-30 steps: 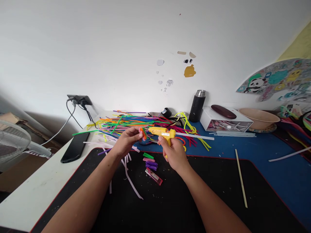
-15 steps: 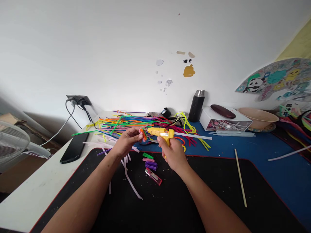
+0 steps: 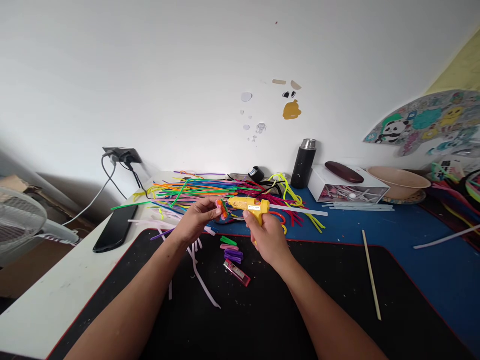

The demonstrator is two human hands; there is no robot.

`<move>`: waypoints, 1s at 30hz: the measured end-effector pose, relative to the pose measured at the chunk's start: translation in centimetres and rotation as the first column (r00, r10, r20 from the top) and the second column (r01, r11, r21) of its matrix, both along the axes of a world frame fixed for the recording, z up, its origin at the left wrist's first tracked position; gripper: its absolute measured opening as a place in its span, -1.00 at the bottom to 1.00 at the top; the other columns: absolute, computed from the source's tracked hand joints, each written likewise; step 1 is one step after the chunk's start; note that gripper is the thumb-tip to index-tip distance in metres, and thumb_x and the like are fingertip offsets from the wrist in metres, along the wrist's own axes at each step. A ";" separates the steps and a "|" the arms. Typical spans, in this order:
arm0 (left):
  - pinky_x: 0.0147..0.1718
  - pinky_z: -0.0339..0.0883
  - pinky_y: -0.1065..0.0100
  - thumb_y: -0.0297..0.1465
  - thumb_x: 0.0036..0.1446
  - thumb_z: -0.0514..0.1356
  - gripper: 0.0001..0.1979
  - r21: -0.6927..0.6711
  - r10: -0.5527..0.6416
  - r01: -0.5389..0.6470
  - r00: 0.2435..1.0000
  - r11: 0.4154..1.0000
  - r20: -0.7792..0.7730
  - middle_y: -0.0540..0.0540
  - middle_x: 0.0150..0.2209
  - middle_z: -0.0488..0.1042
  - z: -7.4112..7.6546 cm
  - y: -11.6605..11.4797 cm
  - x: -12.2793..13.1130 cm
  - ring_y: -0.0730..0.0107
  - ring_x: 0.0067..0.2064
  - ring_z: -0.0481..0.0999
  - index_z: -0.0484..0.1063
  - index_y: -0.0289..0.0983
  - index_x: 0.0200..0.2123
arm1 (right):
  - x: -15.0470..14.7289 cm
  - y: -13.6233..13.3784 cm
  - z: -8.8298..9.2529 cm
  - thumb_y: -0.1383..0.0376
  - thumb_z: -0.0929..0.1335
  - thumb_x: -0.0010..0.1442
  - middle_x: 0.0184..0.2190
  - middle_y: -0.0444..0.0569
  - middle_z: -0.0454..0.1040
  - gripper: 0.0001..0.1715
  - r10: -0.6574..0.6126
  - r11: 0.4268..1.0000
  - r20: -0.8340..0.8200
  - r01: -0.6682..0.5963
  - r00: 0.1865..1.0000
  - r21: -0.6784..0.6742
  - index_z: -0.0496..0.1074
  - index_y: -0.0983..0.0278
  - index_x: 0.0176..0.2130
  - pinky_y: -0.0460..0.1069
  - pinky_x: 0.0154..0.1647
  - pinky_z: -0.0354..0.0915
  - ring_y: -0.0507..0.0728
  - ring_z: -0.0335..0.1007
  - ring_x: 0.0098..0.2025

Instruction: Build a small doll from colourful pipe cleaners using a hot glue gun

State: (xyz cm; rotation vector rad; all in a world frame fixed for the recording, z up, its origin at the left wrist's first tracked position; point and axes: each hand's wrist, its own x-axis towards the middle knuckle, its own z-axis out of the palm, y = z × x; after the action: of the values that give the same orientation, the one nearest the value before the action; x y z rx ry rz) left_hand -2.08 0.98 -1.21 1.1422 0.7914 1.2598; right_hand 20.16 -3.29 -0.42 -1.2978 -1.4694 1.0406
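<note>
One black mat (image 3: pixel 318 305), spread on the desk. One pile of coloured pipe cleaners (image 3: pixel 202 190), behind the mat, uncut lengths in plenty. One right hand (image 3: pixel 268 237), closed around the handle of a yellow glue gun (image 3: pixel 243 203), a stick jutting from its back. One left hand (image 3: pixel 198 217), pinching a small orange, pink and green piece (image 3: pixel 222 210) at the nozzle; contact cannot be told. Done, seemingly: several colours gathered in that piece; gluing looks under way. Left separate on the mat: folded purple strips (image 3: pixel 233 256), a pink strip (image 3: pixel 229 247), a green strip (image 3: pixel 228 240).
</note>
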 end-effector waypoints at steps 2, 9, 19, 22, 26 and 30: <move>-0.35 0.38 0.40 -0.28 -0.09 0.62 -0.69 -0.004 0.002 -0.002 1.000 1.000 -0.002 -0.08 -0.38 0.64 0.0 0.0 0.0 0.38 -0.37 0.53 0.70 -0.26 -0.29 | 0.0 0.0 0.0 -0.40 0.27 0.27 -0.71 -0.16 0.31 -0.23 -0.001 1.000 0.010 0.001 1.000 0.004 0.34 0.19 -0.48 -0.04 -0.67 0.11 0.06 0.24 -0.71; -0.34 0.39 0.40 -0.27 -0.11 0.62 -0.67 -0.015 0.009 -0.009 1.000 1.000 -0.001 -0.07 -0.37 0.64 0.0 0.1 -0.1 0.39 -0.37 0.53 0.71 -0.26 -0.27 | 0.0 0.1 0.0 -0.38 0.27 0.28 -0.70 -0.14 0.33 -0.24 -0.010 1.000 0.048 0.009 0.999 0.014 0.31 0.18 -0.50 -0.05 -0.65 0.13 0.06 0.27 -0.70; -0.35 0.38 0.40 -0.26 -0.14 0.63 -0.64 -0.026 0.042 -0.042 0.999 0.999 0.015 -0.08 -0.37 0.65 0.1 0.1 -0.1 0.40 -0.38 0.52 0.71 -0.26 -0.26 | 0.0 0.0 0.0 -0.37 0.28 0.29 -0.71 -0.16 0.32 -0.26 0.013 1.000 0.033 -0.013 0.999 0.007 0.29 0.17 -0.48 -0.05 -0.65 0.14 0.07 0.26 -0.69; -0.36 0.38 0.40 -0.27 -0.14 0.63 -0.64 -0.027 0.043 -0.043 0.999 0.999 0.021 -0.08 -0.38 0.65 0.2 0.1 -0.1 0.40 -0.40 0.51 0.71 -0.26 -0.26 | 0.0 0.0 0.0 -0.37 0.28 0.29 -0.70 -0.16 0.32 -0.27 0.020 1.000 0.032 -0.020 0.999 0.008 0.29 0.17 -0.48 -0.05 -0.65 0.13 0.06 0.25 -0.70; -0.35 0.38 0.40 -0.25 -0.14 0.63 -0.64 -0.018 0.041 -0.041 0.999 0.999 0.008 -0.08 -0.37 0.64 0.5 -0.1 0.0 0.40 -0.38 0.51 0.71 -0.25 -0.27 | 0.0 0.0 0.0 -0.37 0.29 0.28 -0.71 -0.16 0.31 -0.27 0.026 1.000 0.026 -0.026 0.999 0.005 0.31 0.18 -0.48 -0.05 -0.66 0.12 0.06 0.24 -0.70; -0.35 0.36 0.40 -0.23 -0.14 0.63 -0.64 -0.025 0.072 -0.073 0.997 0.997 -0.011 -0.06 -0.39 0.61 0.5 -0.1 0.0 0.41 -0.38 0.49 0.70 -0.25 -0.28 | -0.1 0.1 -0.1 -0.38 0.30 0.26 -0.71 -0.19 0.29 -0.26 0.037 0.999 -0.017 -0.037 0.999 -0.018 0.37 0.20 -0.44 -0.06 -0.69 0.09 0.05 0.21 -0.72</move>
State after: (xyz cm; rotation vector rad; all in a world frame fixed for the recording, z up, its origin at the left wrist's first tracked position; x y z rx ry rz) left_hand -2.07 0.85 -0.67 1.1084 0.8605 1.3014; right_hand 20.09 -3.17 -0.54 -1.2762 -1.4799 1.0883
